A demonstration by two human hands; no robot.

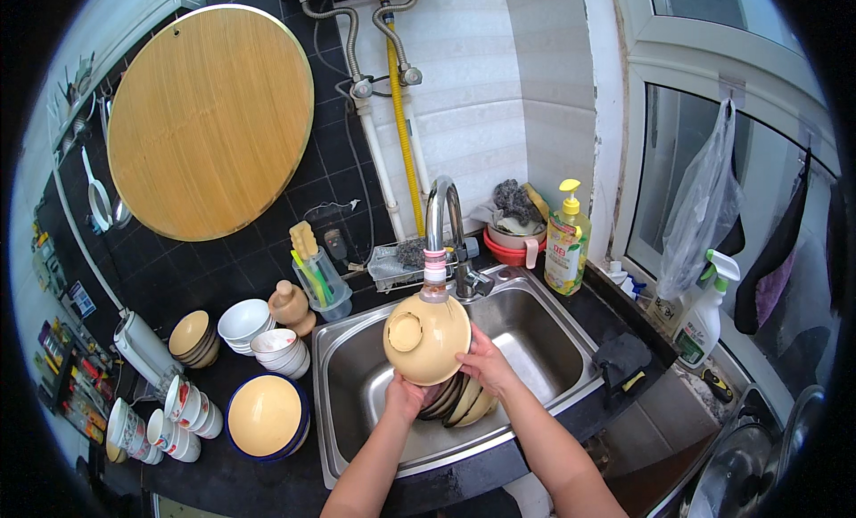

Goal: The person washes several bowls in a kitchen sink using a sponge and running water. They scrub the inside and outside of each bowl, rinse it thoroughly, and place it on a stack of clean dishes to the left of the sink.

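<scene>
Between my two hands a pale yellow bowl (437, 344) is held bottom up, its foot ring facing me, right below the faucet (443, 206). My left hand (406, 398) grips its lower left rim, and my right hand (484, 357) grips its right rim. Beneath it, in the steel sink (546, 362), several yellow bowls (471, 402) with dark outsides lean against each other in a row. The held bowl and my hands hide part of them. Whether water is running cannot be made out.
Left of the sink stand a large blue-rimmed bowl (266, 415), stacked white bowls (245, 324), yellow bowls (192, 335) and cups (169, 433). Behind are a utensil holder (327, 291), a red basin (513, 249) and a soap pump bottle (566, 242). A spray bottle (704, 317) stands right.
</scene>
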